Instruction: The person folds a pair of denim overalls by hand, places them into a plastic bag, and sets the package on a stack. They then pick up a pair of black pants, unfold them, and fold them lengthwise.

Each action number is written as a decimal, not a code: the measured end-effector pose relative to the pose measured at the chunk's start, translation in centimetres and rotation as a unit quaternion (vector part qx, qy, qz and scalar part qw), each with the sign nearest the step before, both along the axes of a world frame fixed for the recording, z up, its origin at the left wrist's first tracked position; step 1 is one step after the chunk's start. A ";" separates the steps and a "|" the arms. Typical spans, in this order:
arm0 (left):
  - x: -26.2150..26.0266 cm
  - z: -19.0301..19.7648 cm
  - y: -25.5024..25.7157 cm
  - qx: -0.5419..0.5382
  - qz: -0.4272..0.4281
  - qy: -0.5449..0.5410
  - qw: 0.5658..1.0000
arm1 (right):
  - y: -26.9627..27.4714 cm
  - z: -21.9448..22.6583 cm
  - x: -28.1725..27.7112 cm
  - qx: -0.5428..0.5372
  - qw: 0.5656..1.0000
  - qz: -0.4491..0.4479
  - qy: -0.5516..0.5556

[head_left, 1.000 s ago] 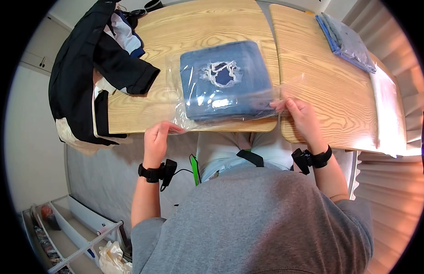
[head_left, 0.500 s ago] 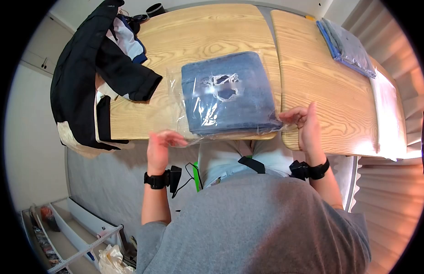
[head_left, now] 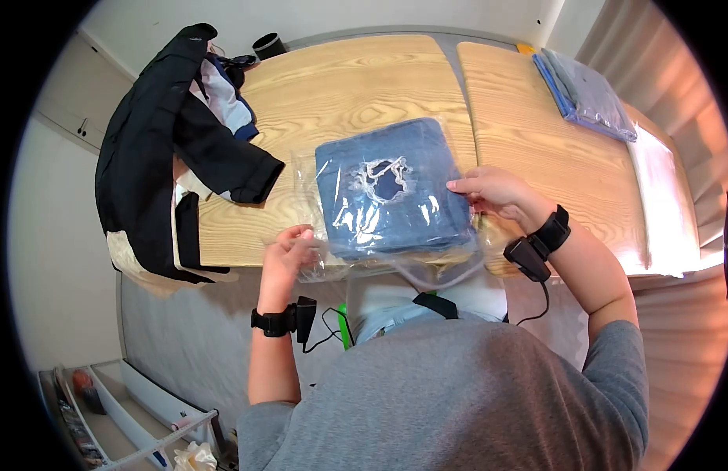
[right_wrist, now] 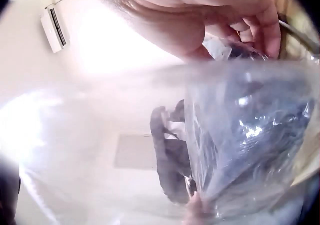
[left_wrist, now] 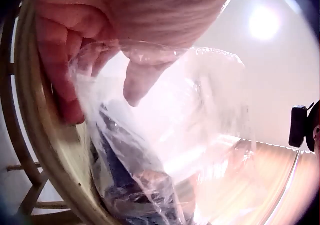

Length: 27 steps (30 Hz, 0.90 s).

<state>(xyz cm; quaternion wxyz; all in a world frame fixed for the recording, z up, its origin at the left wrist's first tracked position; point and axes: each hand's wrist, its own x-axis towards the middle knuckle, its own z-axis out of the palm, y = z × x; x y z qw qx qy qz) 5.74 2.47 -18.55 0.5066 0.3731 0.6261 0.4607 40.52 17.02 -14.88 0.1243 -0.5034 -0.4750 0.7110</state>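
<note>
A folded pair of blue jeans with a frayed hole lies inside a clear plastic bag at the table's front edge. My right hand grips the jeans' right side through the bag, thumb on top and fingers curled below. At the bag's front left corner is my left hand, touching the loose film. In the left wrist view, the thumb points down at the bag's mouth, with a gap between it and the fingers. Loose film from the mouth hangs over the table edge toward my lap.
A black jacket drapes over the table's left side, with white and blue cloth beside it. Bagged folded clothes and white plastic sheets lie on the right table. A divided storage bin stands at lower left.
My right hand has moved from the bag's front right corner up onto the jeans' side. The left hand's fingers have curled in more, and the bag's mouth film now bulges toward my lap.
</note>
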 end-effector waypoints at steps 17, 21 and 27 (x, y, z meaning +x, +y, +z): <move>0.5 -0.7 0.3 0.022 -0.003 -0.049 0.999 | -0.2 -2.8 -1.5 0.007 0.984 -0.157 0.083; 0.8 -0.3 0.1 0.034 0.006 -0.020 0.999 | -0.8 -1.8 -1.8 0.015 0.980 -0.178 0.086; 0.5 -1.0 0.1 0.035 0.004 -0.039 0.999 | -0.8 -1.7 -1.5 0.004 0.980 -0.171 0.102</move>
